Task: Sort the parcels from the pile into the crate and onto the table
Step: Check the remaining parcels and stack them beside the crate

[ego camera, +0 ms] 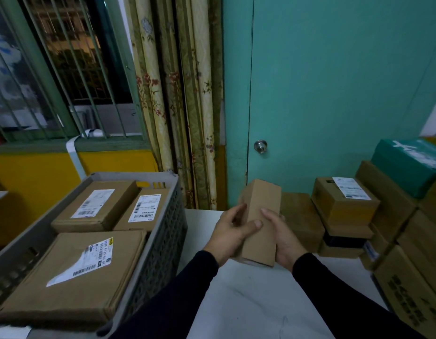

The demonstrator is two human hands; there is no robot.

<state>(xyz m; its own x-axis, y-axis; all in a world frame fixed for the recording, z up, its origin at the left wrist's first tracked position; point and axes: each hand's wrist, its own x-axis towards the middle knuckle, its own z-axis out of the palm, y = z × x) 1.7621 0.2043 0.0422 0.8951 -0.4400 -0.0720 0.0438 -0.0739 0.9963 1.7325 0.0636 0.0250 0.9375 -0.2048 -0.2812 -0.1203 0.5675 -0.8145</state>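
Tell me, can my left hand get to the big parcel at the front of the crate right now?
Probably not right away. The left hand and right hand both grip a small box. The big parcel lies uncovered on top in the crate, so the path looks free.

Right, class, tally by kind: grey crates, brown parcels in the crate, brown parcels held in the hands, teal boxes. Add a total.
grey crate: 1
brown parcels in the crate: 3
held parcel, gripped by left hand and right hand: 1
teal box: 1
Total: 6
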